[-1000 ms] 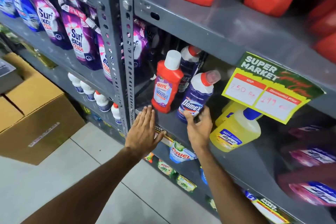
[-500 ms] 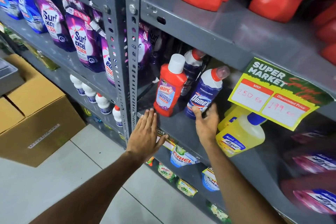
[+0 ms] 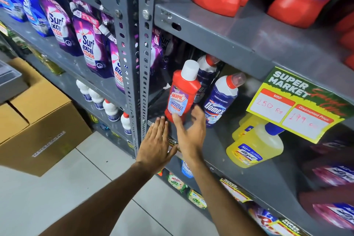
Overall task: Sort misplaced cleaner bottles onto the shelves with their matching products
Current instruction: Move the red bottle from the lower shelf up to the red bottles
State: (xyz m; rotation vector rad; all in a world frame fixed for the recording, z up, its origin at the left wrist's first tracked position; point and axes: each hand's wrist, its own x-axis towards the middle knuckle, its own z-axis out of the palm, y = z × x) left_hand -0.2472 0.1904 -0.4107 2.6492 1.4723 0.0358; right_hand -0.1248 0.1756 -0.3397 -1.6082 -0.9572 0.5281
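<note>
While both hands reach toward the grey shelf (image 3: pixel 220 134), the red Harpic bottle (image 3: pixel 182 92) stands just past the right hand (image 3: pixel 190 132), its long axis near upright, white cap tipped slightly right. The right grip is released, fingers spread, a fingertip at the bottle's base. The left hand (image 3: pixel 156 143), flat and released, hovers left of it. A Domex bottle (image 3: pixel 220 99) leans just right.
</note>
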